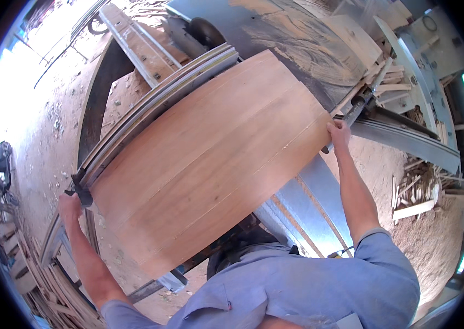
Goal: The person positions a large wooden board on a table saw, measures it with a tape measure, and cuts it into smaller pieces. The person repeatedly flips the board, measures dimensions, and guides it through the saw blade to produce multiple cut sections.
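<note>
A wide wooden panel [210, 164], made of several boards joined edge to edge, lies slantwise in front of me. Its far left edge runs along a long metal rail [150, 103]. My left hand [69, 208] is closed round a black handle-like piece [83, 196] at the near end of that rail, beside the panel's left end. With fingers bent over the right corner, my right hand [340, 133] grips the panel. The undersides of both grips are hidden.
Beyond the panel, a dark machine table [309, 49] is strewn with sawdust. A metal beam [407, 143] stretches to the right, above a pile of wood offcuts [416, 189]. Below the panel is a shiny metal surface [306, 211]. Wood strips [51, 290] are stacked at lower left.
</note>
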Tool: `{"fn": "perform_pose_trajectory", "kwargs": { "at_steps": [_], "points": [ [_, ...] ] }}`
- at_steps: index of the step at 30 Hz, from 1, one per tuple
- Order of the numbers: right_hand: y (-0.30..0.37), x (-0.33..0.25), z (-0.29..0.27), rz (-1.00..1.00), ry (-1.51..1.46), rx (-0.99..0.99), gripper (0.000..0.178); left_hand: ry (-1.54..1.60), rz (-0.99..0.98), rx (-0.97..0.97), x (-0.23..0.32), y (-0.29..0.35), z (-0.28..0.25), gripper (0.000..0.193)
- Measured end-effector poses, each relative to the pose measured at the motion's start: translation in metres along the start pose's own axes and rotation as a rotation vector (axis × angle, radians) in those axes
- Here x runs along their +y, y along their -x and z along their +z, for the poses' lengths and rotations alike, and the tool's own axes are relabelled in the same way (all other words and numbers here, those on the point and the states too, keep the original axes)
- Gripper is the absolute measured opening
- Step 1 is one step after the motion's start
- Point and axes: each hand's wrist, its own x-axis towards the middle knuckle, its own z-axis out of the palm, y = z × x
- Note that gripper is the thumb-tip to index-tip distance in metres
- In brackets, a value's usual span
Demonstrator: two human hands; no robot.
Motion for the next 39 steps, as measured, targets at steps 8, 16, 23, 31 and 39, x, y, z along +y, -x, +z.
{"fn": "perform_pose_trajectory", "kwargs": {
  "at_steps": [8,16,23,31,39],
  "points": [
    [0.008,-0.009,-0.021,0.172,-0.139,-0.033,0.025,0.006,0.001,0.02,-0.003,-0.016,0.003,0.035],
    [-0.001,-0.011,-0.019,0.139,-0.235,-0.029,0.037,-0.215,0.053,0.115,0.023,-0.02,-0.023,0.049],
    [0.006,-0.045,0.024,0.055,0.294,0.048,0.05,-0.238,0.084,0.229,-0.011,-0.052,-0.001,0.049],
    [-0.003,-0.055,0.024,0.001,0.542,-0.044,0.051,0.034,-0.124,0.473,-0.029,-0.001,0.051,0.056],
    [0.165,-0.067,0.053,-0.908,0.465,-0.337,0.04,0.714,0.628,0.723,0.169,0.103,0.118,0.058]
  ]
}}
